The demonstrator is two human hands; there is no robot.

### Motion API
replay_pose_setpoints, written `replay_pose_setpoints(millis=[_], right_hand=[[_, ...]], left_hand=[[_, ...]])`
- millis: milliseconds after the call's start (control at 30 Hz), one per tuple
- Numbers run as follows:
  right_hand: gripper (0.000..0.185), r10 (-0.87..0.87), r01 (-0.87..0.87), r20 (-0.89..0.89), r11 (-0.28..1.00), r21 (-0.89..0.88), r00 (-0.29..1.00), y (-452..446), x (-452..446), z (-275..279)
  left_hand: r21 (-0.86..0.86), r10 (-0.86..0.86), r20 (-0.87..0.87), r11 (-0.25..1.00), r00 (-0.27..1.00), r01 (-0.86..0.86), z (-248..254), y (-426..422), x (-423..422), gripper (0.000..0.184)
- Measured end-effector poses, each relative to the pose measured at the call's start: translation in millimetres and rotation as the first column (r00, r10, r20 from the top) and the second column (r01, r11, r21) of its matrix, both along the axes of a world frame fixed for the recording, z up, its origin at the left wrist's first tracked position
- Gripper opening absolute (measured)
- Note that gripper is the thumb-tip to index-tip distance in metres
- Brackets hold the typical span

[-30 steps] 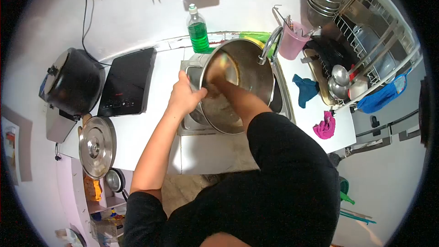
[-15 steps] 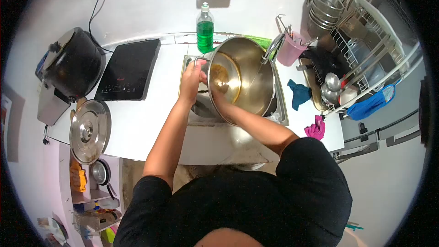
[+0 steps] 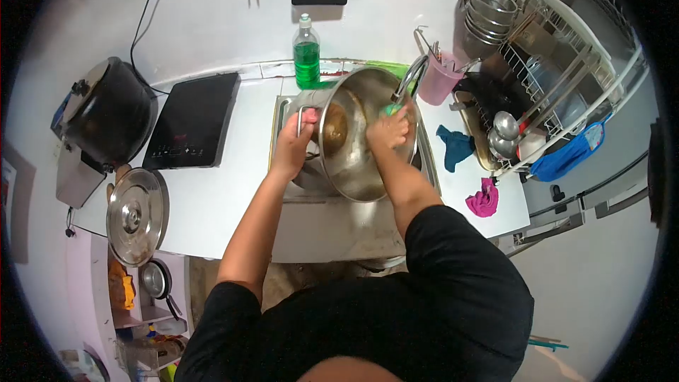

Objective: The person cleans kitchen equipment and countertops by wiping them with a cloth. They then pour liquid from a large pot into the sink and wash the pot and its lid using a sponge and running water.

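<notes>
A large steel pot (image 3: pixel 357 163) lies tilted on its side over the sink (image 3: pixel 277 124), its mouth facing me and a brown stain on its bottom. My left hand (image 3: pixel 292 143) is closed round the pot's handle on the left. Inside the pot, near the right wall, my right hand (image 3: pixel 387 129) is closed on a green sponge, of which a small part shows above the fingers. The faucet (image 3: pixel 410 78) hangs by the pot's upper right rim. Behind the pot stands a bottle of green liquid (image 3: pixel 307 64).
On the left are a black cooker (image 3: pixel 109 117), a black induction plate (image 3: pixel 191 122) and a steel lid (image 3: pixel 134 217). To the right are a pink cup (image 3: pixel 438 79), a teal cloth (image 3: pixel 455 147), a magenta cloth (image 3: pixel 483 198) and a dish rack (image 3: pixel 544 155).
My right hand has moved from deep in the pot's lower left to its right wall, and the sponge now shows. My left hand stays at the handle. The camera view has shifted slightly.
</notes>
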State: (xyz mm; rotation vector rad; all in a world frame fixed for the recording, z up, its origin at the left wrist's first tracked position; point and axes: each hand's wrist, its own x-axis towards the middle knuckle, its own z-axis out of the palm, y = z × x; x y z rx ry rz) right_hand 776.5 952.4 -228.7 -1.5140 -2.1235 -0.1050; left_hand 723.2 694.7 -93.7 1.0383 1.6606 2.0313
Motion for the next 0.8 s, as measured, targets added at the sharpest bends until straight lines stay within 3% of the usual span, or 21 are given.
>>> replay_pose_setpoints(millis=[33,67,100,133,167,200,233,267,333,367,400,467,533,567,600,667,733,800], right_hand=[[0.045,-0.034,0.049,0.166,0.995,-0.091,0.986,-24,22,-10],[0.05,0.059,-0.009,0.228,0.977,-0.213,0.972,-49,40,-15],[0.049,0.349,-0.174,0.34,0.875,-0.451,0.874,-67,48,-2],[0.049,0.669,-0.299,0.269,0.606,-0.737,0.693,-84,57,12],[0.049,0.837,-0.298,0.068,0.268,-0.916,0.544,-102,66,26],[0.046,0.782,-0.282,-0.148,0.037,-0.959,0.606,-118,71,55],[0.046,0.783,-0.277,-0.142,0.039,-0.96,0.605,-118,68,44],[0.042,0.622,-0.401,-0.356,-0.073,-0.913,0.698,-120,61,38],[0.043,0.29,-0.531,-0.649,-0.393,-0.751,0.703,-108,53,46],[0.046,0.142,-0.512,-0.715,-0.605,-0.61,0.685,-113,54,86],[0.046,0.143,-0.509,-0.714,-0.607,-0.61,0.685,-121,56,112],[0.039,0.11,-0.752,-0.834,-0.382,-0.537,0.54,-134,57,145],[0.038,-0.002,-0.812,-0.905,-0.442,-0.381,0.426,-123,55,153],[0.04,0.163,-0.707,-0.936,-0.618,-0.344,0.312,-121,60,176],[0.041,0.419,-0.714,-0.871,-0.525,-0.462,0.256,-123,56,199],[0.046,0.592,-0.754,-0.796,-0.464,-0.465,0.127,-108,34,208],[0.037,0.7,-0.732,-0.708,-0.435,-0.525,0.092,-98,25,231],[0.03,0.682,-0.744,-0.729,-0.457,-0.487,0.058,-89,25,252]], left_hand=[[0.032,0.004,-0.006,0.999,1.0,-0.004,-10,6,-1,0.018],[0.021,0.003,0.006,1.0,1.0,-0.003,-7,5,4,0.018],[-0.038,0.062,-0.087,0.997,0.994,-0.065,3,3,10,0.021],[-0.099,0.108,-0.175,0.987,0.979,-0.127,5,-1,17,0.024],[0.017,0.045,0.04,0.999,0.998,-0.046,-15,11,6,0.023],[0.016,0.045,0.049,0.999,0.998,-0.046,-18,15,3,0.023],[0.165,-0.042,0.237,0.986,0.971,0.002,-18,20,1,0.022],[0.319,-0.153,0.397,0.948,0.905,0.02,-9,21,3,0.022],[0.31,-0.129,0.47,0.95,0.873,-0.026,10,21,5,0.019],[0.293,-0.11,0.53,0.954,0.841,-0.06,19,20,6,0.017],[0.274,-0.089,0.587,0.957,0.805,-0.095,29,21,6,0.016],[0.24,-0.039,0.589,0.962,0.807,-0.13,53,20,6,0.015],[0.217,0.057,0.611,0.947,0.789,-0.237,79,19,6,0.014],[0.273,0.048,0.626,0.921,0.778,-0.277,88,20,3,0.013],[0.274,0.053,0.622,0.92,0.781,-0.28,95,19,2,0.013],[0.252,0.143,0.598,0.9,0.788,-0.355,104,16,-2,0.016],[0.232,0.166,0.522,0.916,0.836,-0.327,89,14,-20,0.02],[-0.136,0.44,-0.024,0.888,0.898,-0.439,82,3,-38,0.056]])
